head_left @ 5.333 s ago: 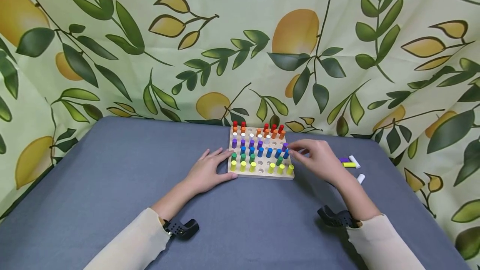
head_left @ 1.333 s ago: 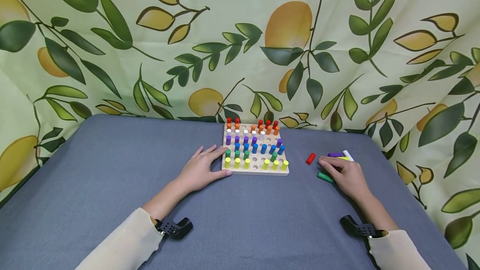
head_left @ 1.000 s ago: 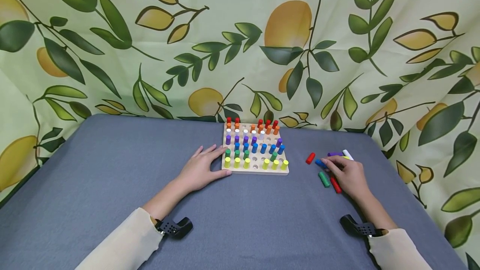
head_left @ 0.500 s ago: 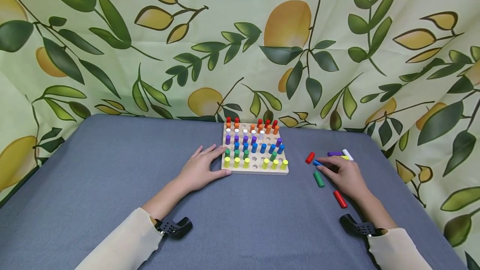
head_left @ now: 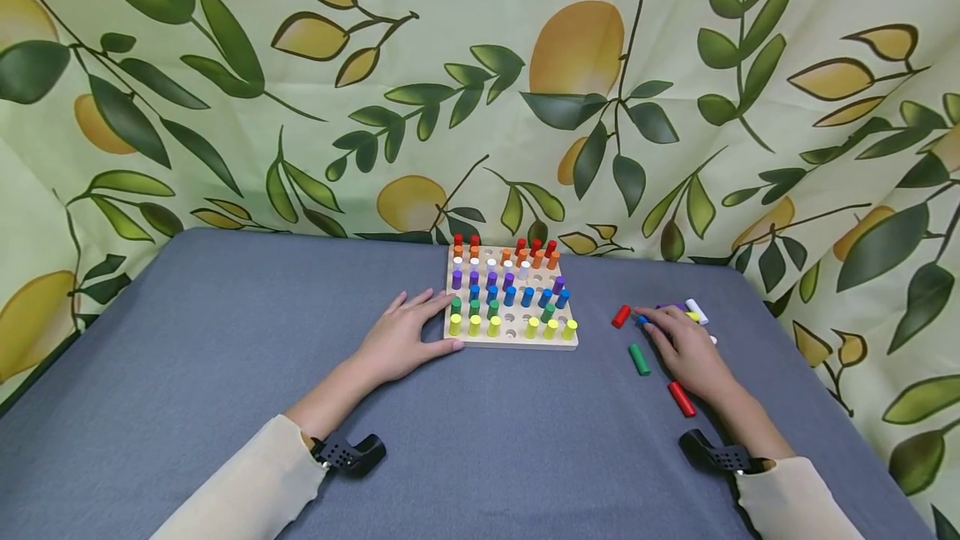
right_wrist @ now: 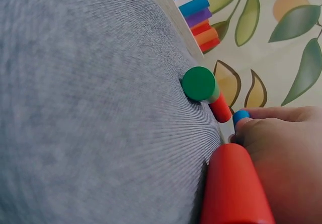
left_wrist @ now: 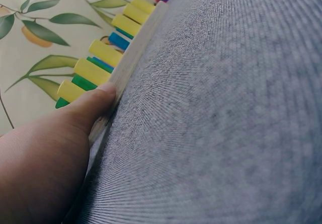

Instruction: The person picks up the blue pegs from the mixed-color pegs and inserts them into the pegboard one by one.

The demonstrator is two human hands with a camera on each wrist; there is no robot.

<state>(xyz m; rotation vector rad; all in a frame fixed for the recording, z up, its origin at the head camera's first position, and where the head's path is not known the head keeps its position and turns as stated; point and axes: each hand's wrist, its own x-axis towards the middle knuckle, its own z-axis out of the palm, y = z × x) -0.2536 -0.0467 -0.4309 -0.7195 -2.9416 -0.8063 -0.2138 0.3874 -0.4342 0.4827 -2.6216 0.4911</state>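
A wooden pegboard (head_left: 517,343) with rows of coloured pegs stands at the back middle of the cloth. My left hand (head_left: 401,338) rests at its near left corner, fingers extended along the left side; in the left wrist view the thumb (left_wrist: 100,100) touches the front edge. To the right of the board, my right hand (head_left: 690,352) pinches a blue peg (right_wrist: 240,116) between thumb and index finger, low over the cloth. Close by lie a green peg (head_left: 639,359), a red peg (head_left: 621,316) and a nearer red peg (head_left: 682,399).
Beyond the right hand lie a white peg (head_left: 697,311), a yellow peg (head_left: 693,317) and a purple peg, partly hidden. Another white end (head_left: 713,340) shows beside the hand. Grey-blue cloth (head_left: 480,448) covers the table; a leaf-patterned curtain (head_left: 450,107) hangs behind.
My right hand has gone from the board's right edge to the loose pegs. Red and green pegs now lie spread out there, and it has picked at a blue one. The left hand stays put.
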